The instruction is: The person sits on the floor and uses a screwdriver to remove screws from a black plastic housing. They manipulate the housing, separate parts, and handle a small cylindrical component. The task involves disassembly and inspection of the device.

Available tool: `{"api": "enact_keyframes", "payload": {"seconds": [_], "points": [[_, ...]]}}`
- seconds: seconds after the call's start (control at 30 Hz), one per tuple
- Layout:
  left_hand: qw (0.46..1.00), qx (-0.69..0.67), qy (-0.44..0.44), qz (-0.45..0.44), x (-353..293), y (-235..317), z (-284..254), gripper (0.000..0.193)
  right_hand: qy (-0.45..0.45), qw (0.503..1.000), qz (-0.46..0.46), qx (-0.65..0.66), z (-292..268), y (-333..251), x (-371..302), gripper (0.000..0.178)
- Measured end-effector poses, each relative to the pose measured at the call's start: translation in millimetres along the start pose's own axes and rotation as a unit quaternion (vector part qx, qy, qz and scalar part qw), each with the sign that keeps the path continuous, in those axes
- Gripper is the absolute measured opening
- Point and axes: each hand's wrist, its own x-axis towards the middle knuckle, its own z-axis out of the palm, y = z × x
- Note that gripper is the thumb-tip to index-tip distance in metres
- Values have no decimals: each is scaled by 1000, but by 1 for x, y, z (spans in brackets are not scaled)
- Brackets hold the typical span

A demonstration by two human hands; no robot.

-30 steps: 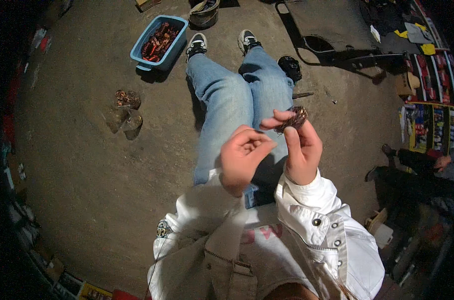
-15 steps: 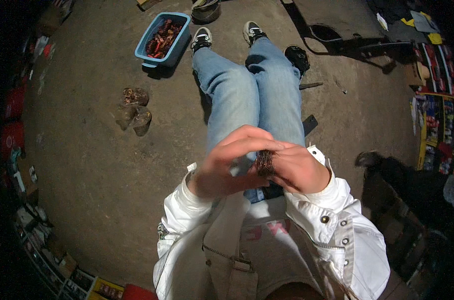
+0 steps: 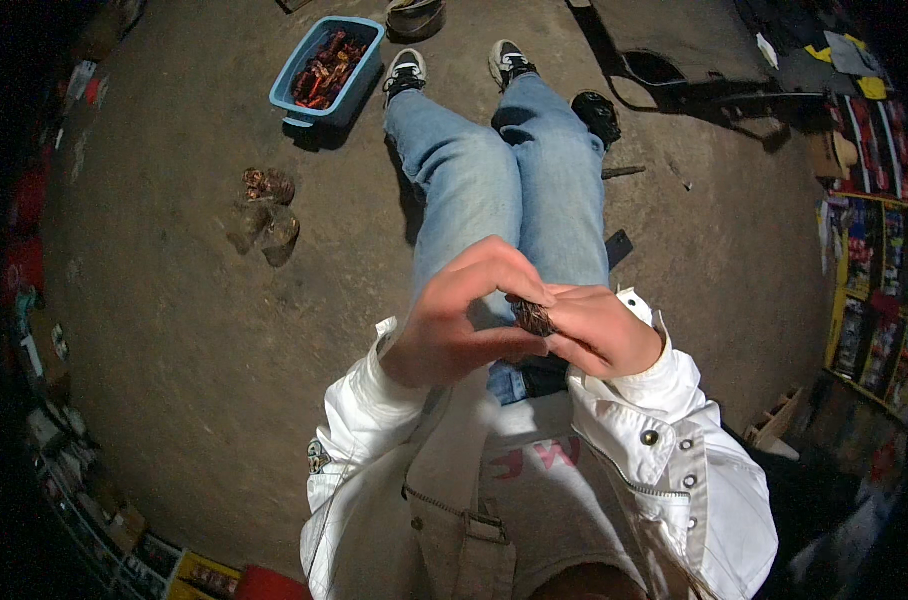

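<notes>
Between my hands, above my lap, is a small dark bundle of copper wire, its strands packed side by side. My left hand pinches it from the left, fingertips on top and thumb below, with a gap inside the curled palm. My right hand grips it from the other side, fingers closed and partly hiding it.
A blue plastic tub of reddish copper pieces stands beyond my left foot, with a dark pot near it. Several copper wire bundles lie on the floor to the left. A dark flat object lies beside my right leg. Stocked shelves line the right.
The wire bundle has tilted between my fingers, and my left thumb has come forward beneath it. At the right, a dark shape has gone from view, and a wooden box shows.
</notes>
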Motion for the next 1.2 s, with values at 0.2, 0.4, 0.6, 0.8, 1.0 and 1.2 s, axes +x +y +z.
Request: {"api": "enact_keyframes", "payload": {"seconds": [0.2,0.4,0.6,0.8,1.0,1.2], "points": [[999,22,27,-18,-1,-1,3,28,14,997,65,31,4,2,-4,23],[946,-174,115,-249,1,-3,14,24,51,969,178,167,12,2,-3,24],[896,-335,87,-277,0,-20,9,59,125,875,191,428,14,20,0,28],[914,-262,84,-299,-11,-27,17,74,166,883,228,376,17,25,0,33],[921,-206,115,-311,-7,-23,26,69,164,887,215,374,19,27,4,31],[926,-156,143,-312,3,-16,33,60,172,883,185,394,15,29,1,26]]}}
